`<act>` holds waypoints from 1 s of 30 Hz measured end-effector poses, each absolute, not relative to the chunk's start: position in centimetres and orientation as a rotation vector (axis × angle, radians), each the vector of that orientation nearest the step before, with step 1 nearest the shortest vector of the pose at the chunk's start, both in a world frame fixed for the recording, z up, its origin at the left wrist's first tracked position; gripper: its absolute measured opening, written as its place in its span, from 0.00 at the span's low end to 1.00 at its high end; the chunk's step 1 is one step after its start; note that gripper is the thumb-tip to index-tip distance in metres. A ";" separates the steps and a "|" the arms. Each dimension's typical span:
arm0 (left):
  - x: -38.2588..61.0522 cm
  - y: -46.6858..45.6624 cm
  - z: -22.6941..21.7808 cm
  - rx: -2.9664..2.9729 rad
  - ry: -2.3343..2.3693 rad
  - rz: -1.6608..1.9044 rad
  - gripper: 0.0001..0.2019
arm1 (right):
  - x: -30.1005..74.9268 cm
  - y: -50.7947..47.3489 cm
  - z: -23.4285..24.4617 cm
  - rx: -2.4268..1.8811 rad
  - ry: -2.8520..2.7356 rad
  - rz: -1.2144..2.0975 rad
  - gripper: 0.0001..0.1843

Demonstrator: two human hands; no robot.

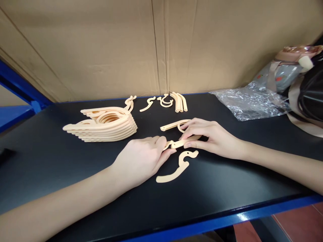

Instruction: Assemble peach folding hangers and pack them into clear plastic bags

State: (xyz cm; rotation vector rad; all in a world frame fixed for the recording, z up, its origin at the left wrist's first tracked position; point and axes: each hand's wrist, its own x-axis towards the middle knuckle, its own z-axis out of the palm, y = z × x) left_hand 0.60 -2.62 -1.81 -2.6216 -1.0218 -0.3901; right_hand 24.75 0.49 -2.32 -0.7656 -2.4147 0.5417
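My left hand (145, 156) is closed on a small cream plastic hook piece (167, 145), mostly hidden by the fingers. My right hand (210, 137) pinches a cream hanger arm (178, 144), its end meeting the hook piece between my hands. Whether the two are joined I cannot tell. Just behind the right fingers lies another hanger arm (173, 125) with a curved piece (180, 127) beside it, partly covered by the hand. Nearer to me, a hook with a curved arm (174, 173) rests flat on the black tabletop (222, 195).
A stack of cream folding hangers (106, 129) stands at left. Along the back lie loose hooks (165, 101), a hook with an arm (148, 105) and several curved arms (179, 102). Clear plastic wrap (252, 101), a bottle (280, 74) and a dark bag (311, 90) occupy the right.
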 end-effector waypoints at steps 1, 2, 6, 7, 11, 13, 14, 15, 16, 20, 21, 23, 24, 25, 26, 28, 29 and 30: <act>0.6 -2.6 -1.8 -2.612 -1.011 -0.385 0.18 | 24.7 0.5 -2.3 -0.766 -2.413 0.538 0.11; 0.6 -2.6 -1.8 -2.604 -0.997 -0.381 0.18 | 24.7 0.5 -2.4 -0.764 -2.411 0.533 0.11; 0.5 -2.7 -1.8 -2.604 -0.983 -0.358 0.20 | 24.7 0.6 -2.4 -0.741 -2.412 0.515 0.12; 0.5 -2.7 -1.8 -2.616 -0.998 -0.349 0.20 | 24.7 0.7 -2.4 -0.740 -2.413 0.513 0.12; 0.5 -2.7 -1.7 -2.692 -1.052 -0.313 0.19 | 24.6 0.6 -2.5 -0.741 -2.411 0.514 0.12; 0.5 -2.7 -1.7 -2.705 -1.054 -0.311 0.20 | 24.6 0.6 -2.5 -0.739 -2.412 0.518 0.12; 0.5 -2.7 -1.7 -2.699 -1.047 -0.318 0.20 | 24.6 0.6 -2.5 -0.737 -2.412 0.521 0.11; 0.5 -2.6 -1.7 -2.685 -1.034 -0.331 0.20 | 24.6 0.6 -2.5 -0.736 -2.413 0.524 0.11; 0.5 -2.6 -1.8 -2.668 -1.016 -0.345 0.21 | 24.6 0.7 -2.5 -0.732 -2.412 0.528 0.11; 0.5 -2.7 -1.9 -2.583 -0.923 -0.405 0.18 | 24.6 0.8 -2.3 -0.705 -2.444 0.545 0.12; 0.6 -2.7 -1.9 -2.560 -0.905 -0.417 0.18 | 24.6 0.8 -2.2 -0.702 -2.453 0.550 0.12; 0.6 -2.8 -1.9 -2.511 -0.876 -0.442 0.16 | 24.6 0.8 -2.1 -0.704 -2.464 0.558 0.12; 0.6 -2.8 -1.9 -2.492 -0.864 -0.450 0.16 | 24.5 0.8 -2.1 -0.705 -2.469 0.561 0.12; 0.6 -2.8 -1.9 -2.480 -0.854 -0.451 0.16 | 24.5 0.8 -2.0 -0.704 -2.476 0.565 0.12; 0.6 -2.9 -1.9 -2.473 -0.845 -0.451 0.16 | 24.5 0.8 -2.0 -0.705 -2.483 0.567 0.12; 0.7 -2.9 -1.9 -2.474 -0.841 -0.435 0.16 | 24.5 0.8 -1.9 -0.710 -2.497 0.572 0.12; 0.7 -2.9 -1.9 -2.475 -0.838 -0.428 0.16 | 24.5 0.7 -1.9 -0.712 -2.502 0.574 0.12; 0.7 -3.0 -1.8 -2.472 -0.834 -0.422 0.16 | 24.5 0.7 -1.8 -0.713 -2.503 0.575 0.12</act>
